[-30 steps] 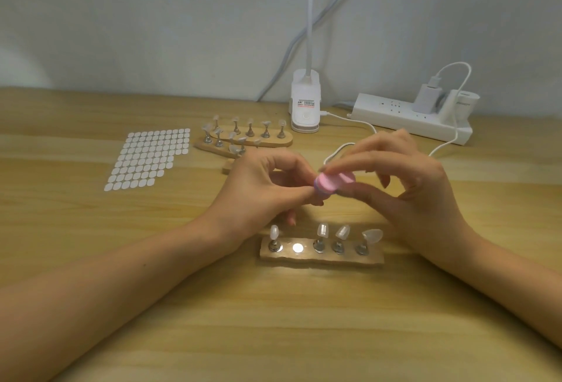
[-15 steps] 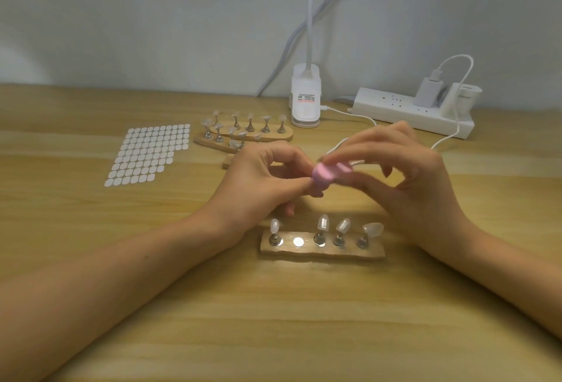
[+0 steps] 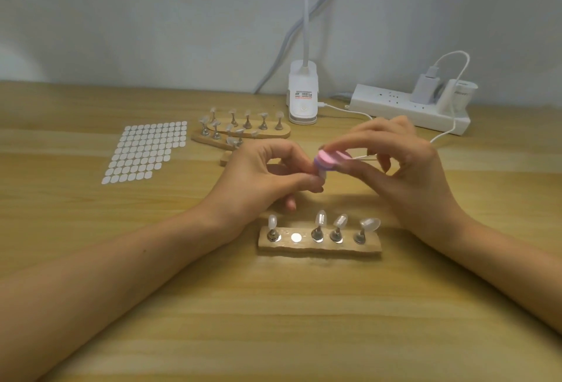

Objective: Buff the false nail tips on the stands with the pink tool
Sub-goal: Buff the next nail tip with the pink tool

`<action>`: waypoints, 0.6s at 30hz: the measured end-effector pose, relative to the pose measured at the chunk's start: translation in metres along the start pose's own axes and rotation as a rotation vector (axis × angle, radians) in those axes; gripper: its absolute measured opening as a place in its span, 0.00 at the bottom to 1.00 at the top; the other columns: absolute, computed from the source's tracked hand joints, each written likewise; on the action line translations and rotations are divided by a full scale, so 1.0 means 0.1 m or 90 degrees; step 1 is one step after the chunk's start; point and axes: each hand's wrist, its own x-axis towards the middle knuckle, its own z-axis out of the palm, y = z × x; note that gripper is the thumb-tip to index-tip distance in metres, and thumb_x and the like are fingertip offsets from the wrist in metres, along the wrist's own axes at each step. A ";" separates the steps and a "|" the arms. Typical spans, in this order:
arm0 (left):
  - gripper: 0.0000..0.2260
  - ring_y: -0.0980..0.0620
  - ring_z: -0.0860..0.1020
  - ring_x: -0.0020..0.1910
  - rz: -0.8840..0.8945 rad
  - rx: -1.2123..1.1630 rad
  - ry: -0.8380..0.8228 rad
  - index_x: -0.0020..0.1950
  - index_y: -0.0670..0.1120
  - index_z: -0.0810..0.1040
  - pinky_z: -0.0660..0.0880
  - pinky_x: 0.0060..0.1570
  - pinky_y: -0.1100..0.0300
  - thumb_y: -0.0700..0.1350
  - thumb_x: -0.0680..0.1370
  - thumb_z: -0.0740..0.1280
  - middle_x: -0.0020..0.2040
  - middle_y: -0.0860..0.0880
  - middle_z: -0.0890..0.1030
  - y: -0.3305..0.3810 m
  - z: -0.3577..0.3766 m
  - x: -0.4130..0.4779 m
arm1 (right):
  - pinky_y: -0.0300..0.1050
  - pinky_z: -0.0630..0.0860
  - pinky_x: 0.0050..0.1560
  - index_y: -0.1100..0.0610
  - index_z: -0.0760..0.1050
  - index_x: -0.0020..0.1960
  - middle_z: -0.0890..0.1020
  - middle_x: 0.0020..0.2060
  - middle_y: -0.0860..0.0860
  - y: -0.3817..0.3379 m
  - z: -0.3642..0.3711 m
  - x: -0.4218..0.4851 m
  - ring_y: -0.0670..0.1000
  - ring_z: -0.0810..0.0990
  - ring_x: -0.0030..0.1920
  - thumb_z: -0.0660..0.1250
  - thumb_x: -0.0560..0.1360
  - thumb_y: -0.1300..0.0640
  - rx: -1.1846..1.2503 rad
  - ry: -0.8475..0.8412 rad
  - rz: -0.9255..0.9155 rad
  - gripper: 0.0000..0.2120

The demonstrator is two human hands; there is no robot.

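A pale wood-grain bench (image 3: pixel 273 321) carries everything. Both forearms reach in from the near edge and meet at centre. The left hand (image 3: pixel 261 181) hides most of a wooden block behind it, and the right hand (image 3: pixel 404 169) covers part of a thin white cable (image 3: pixel 359 112). Far right lies a white plastic power strip (image 3: pixel 395 106). Far left is a sheet of small white oval pads (image 3: pixel 146 152), and at the wall a glossy white lamp base (image 3: pixel 303 99). Two flat wooden far stands (image 3: pixel 258 132) overlap beside it. The near stand (image 3: pixel 319 246), rough-edged wood, sits just below the hands with four translucent nail tips (image 3: pixel 320 217) on metal pegs and one bare round disc (image 3: pixel 295 237). The right hand pinches the rounded pink tool (image 3: pixel 330 158) against a pale tip (image 3: pixel 321 173) pinched in the left hand
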 end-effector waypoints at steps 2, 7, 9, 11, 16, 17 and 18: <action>0.10 0.59 0.78 0.25 0.003 -0.001 -0.005 0.35 0.43 0.78 0.74 0.28 0.68 0.32 0.73 0.74 0.37 0.43 0.85 0.00 0.00 0.00 | 0.40 0.64 0.44 0.47 0.81 0.53 0.82 0.46 0.49 0.00 0.00 0.01 0.46 0.72 0.46 0.70 0.75 0.51 0.002 -0.004 -0.004 0.07; 0.11 0.59 0.80 0.28 0.007 0.007 -0.010 0.36 0.46 0.79 0.74 0.28 0.68 0.34 0.73 0.74 0.40 0.40 0.85 -0.01 -0.01 0.02 | 0.33 0.65 0.45 0.46 0.81 0.53 0.81 0.46 0.43 -0.01 0.01 0.00 0.45 0.72 0.47 0.69 0.76 0.49 0.018 0.004 0.040 0.07; 0.14 0.59 0.80 0.28 0.012 0.004 -0.014 0.34 0.49 0.79 0.74 0.28 0.69 0.32 0.73 0.74 0.40 0.40 0.85 0.00 -0.01 0.01 | 0.32 0.65 0.45 0.47 0.82 0.52 0.81 0.46 0.41 0.00 0.01 0.00 0.44 0.72 0.48 0.70 0.77 0.51 0.032 0.010 0.067 0.06; 0.16 0.58 0.82 0.31 0.010 0.002 -0.014 0.32 0.52 0.79 0.73 0.28 0.69 0.32 0.73 0.74 0.39 0.43 0.86 0.03 0.00 -0.01 | 0.33 0.66 0.44 0.49 0.83 0.52 0.80 0.46 0.42 -0.01 0.02 0.00 0.43 0.72 0.47 0.71 0.77 0.54 0.047 0.011 0.069 0.06; 0.11 0.57 0.84 0.35 -0.016 0.040 0.034 0.37 0.45 0.77 0.74 0.30 0.69 0.33 0.73 0.74 0.41 0.40 0.86 0.09 0.03 -0.07 | 0.36 0.66 0.45 0.54 0.84 0.53 0.81 0.45 0.47 -0.09 0.01 0.00 0.47 0.71 0.48 0.73 0.76 0.57 0.034 0.006 0.094 0.06; 0.10 0.58 0.84 0.34 -0.018 0.051 0.050 0.37 0.45 0.78 0.74 0.30 0.69 0.34 0.74 0.75 0.43 0.38 0.85 0.09 0.04 -0.09 | 0.38 0.66 0.45 0.55 0.84 0.53 0.81 0.46 0.49 -0.11 0.01 0.00 0.48 0.71 0.48 0.73 0.76 0.57 0.024 0.004 0.083 0.06; 0.09 0.58 0.84 0.34 -0.016 0.059 0.066 0.38 0.45 0.78 0.74 0.30 0.69 0.35 0.74 0.75 0.44 0.37 0.85 0.09 0.05 -0.10 | 0.40 0.66 0.45 0.55 0.84 0.53 0.81 0.46 0.50 -0.13 0.02 -0.01 0.47 0.71 0.48 0.72 0.76 0.56 0.014 0.004 0.063 0.07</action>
